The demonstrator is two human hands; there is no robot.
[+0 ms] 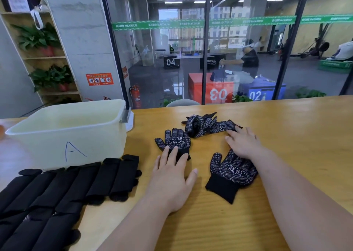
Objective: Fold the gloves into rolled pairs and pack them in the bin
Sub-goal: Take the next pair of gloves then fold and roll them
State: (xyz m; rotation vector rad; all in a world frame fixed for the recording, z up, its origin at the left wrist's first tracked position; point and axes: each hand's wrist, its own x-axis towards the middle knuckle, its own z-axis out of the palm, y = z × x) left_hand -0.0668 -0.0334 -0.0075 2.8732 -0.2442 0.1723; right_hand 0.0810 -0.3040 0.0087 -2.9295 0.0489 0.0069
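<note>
Left hand (170,172) is laid flat on the wooden table (286,136), fingers straight and slightly spread, nothing gripped; fingertips are rested on the cuff of a dotted black glove (172,139) lying palm-up at centre. Right hand (244,143) is stretched far-left, fingers straight and a little apart, tips touched to the right end of a crumpled pile of dotted gloves (206,126) at far centre. Its wrist is placed over the finger ends of a second flat dotted glove (232,172), near right, cuff pointed near-left. Cream plastic bin (95,139), marked "A", is set far left, well apart from both hands. A row of plain black gloves (66,183) is overlapped near left, just in front of the bin.
</note>
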